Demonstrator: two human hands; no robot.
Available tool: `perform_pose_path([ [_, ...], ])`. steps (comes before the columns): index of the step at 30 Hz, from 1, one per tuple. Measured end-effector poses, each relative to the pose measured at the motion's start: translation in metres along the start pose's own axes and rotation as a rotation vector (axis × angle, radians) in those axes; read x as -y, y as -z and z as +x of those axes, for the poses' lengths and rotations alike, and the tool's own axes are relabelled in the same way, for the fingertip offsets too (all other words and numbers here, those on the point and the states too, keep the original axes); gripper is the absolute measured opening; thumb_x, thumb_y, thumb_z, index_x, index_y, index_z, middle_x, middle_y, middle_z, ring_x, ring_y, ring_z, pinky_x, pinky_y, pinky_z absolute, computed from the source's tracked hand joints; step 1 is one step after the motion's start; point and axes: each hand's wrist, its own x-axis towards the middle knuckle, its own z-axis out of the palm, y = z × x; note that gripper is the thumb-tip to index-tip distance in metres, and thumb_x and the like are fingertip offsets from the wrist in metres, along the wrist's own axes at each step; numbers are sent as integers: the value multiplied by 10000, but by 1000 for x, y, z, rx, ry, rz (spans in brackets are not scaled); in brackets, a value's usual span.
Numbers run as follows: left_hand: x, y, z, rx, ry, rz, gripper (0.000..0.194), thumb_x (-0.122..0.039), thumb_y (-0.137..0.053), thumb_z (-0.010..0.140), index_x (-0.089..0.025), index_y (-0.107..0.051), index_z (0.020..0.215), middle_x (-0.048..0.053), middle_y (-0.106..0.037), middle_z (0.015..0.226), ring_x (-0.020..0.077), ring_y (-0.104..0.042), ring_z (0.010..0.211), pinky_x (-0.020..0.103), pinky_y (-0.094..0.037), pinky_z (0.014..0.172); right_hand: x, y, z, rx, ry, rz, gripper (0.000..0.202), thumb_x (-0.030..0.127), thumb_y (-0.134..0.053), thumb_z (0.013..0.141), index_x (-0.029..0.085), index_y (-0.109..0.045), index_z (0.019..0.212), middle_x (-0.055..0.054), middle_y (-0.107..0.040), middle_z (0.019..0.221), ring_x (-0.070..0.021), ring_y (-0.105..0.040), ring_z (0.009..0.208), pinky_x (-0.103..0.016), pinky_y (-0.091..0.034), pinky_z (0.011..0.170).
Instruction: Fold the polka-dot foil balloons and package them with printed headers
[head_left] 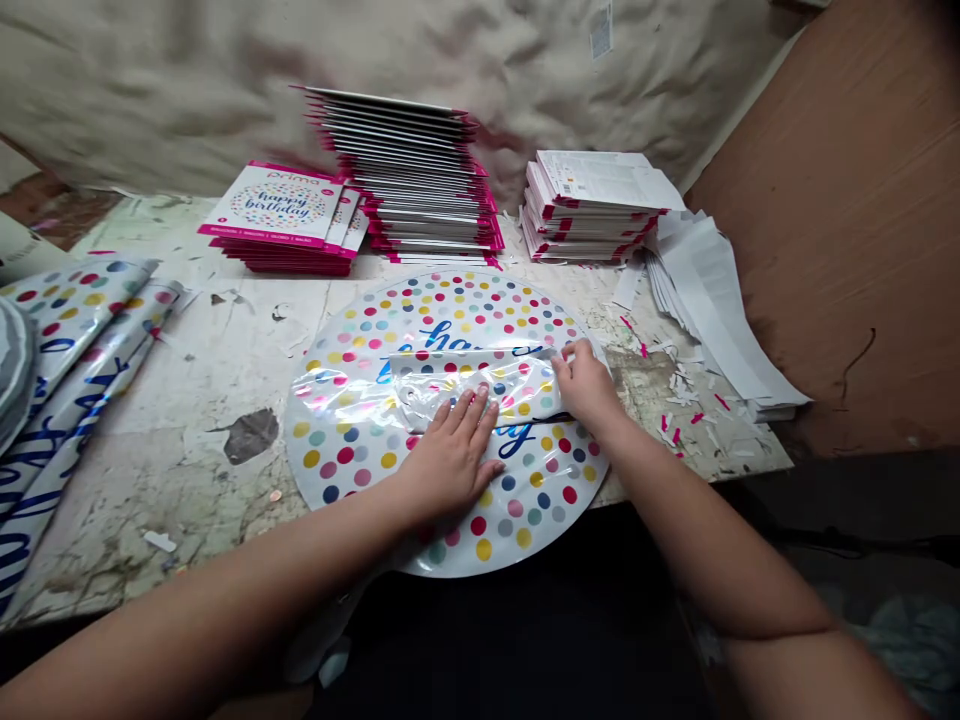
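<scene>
A flat round foil balloon point(517, 510) with coloured dots and blue lettering lies in front of me. Across its middle rests a folded foil balloon point(517, 385), a narrow shiny strip with the same dots. My left hand point(457, 450) presses flat on the strip's left part, fingers stretched out. At the strip's right end, my right hand point(585, 385) has its fingers closed on the edge. A thin dark line runs along the strip's lower edge near my right hand; what it is I cannot make out.
Behind stand a stack of pink-edged "happy birthday" packets point(274, 210), a tall packet stack point(427, 180) and another packet pile point(592, 200). White paper sheets point(712, 300) lie right, near paper scraps point(682, 400). More dotted foil balloons point(82, 370) lie left on the worn table point(202, 400).
</scene>
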Motion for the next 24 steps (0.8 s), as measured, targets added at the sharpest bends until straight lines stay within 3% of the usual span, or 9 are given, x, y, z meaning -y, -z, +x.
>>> perform_pose_path([
  [2,2,1,-2,-24,0,2,670,-512,-285,894,-103,-243,1423,152,-152,1486,306,-134,1368,471,-184,1101,10,-4,-14,-50,213,-94,467,342,-322,899,156,-368,1325,-150,-504,1281,-285,-480,1149,-436,-377,936],
  [5,-1,1,-3,-50,-1,9,681,-513,-312,885,-78,-279,1408,167,-160,1481,313,-141,1367,469,-178,1103,15,-13,-26,111,502,-278,566,413,-288,910,140,-259,1405,-116,-273,1470,-254,-229,1352,-467,-173,1093],
  [7,-2,0,-3,-41,-5,5,687,-516,-313,884,-74,-276,1408,165,-163,1480,313,-138,1368,473,-178,1101,9,-14,-26,219,410,-351,656,500,-266,899,95,-232,1415,-147,-205,1488,-278,-165,1372,-525,-109,1094],
  [10,-2,-1,-2,-24,-11,-12,685,-519,-300,888,-92,-245,1420,152,-159,1483,309,-135,1368,480,-178,1098,-4,-4,-27,157,251,-380,737,547,-280,881,45,-209,1416,-199,-163,1484,-322,-137,1371,-572,-132,1072],
  [13,0,-1,-2,-18,-6,-14,680,-511,-305,889,-88,-247,1418,153,-153,1484,305,-124,1370,477,-169,1099,-11,6,-36,146,585,-416,585,334,-379,889,83,-270,1405,-159,-230,1476,-288,-173,1369,-514,-171,1092],
  [15,0,1,-2,-8,-8,-13,682,-504,-303,891,-75,-242,1417,156,-144,1484,299,-110,1373,474,-166,1101,-9,9,-42,178,782,-478,494,147,-357,867,87,-372,1357,-159,-353,1423,-282,-299,1324,-496,-233,1078],
  [19,-4,12,4,30,-1,-49,683,-499,-289,894,-59,-241,1414,160,-170,1480,289,-160,1368,461,-193,1098,6,13,-53,83,787,-581,381,72,-295,871,75,-619,1071,-195,-634,1089,-298,-563,1070,-531,-305,1022],
  [21,-4,20,7,41,33,-47,653,-441,-349,884,-39,-286,1395,182,-263,1451,289,-246,1344,435,-223,1092,13,19,-64,69,943,-523,361,89,-309,884,138,-639,1023,-137,-667,1024,-261,-578,1051,-512,-261,1065],
  [24,3,29,6,59,67,-70,566,-271,-421,853,-81,-338,1380,158,-373,1408,254,-337,1308,365,-274,1078,4,28,-80,40,1148,-298,447,126,-403,871,261,-443,1295,-51,-524,1300,-230,-402,1267,-476,-218,1108],
])
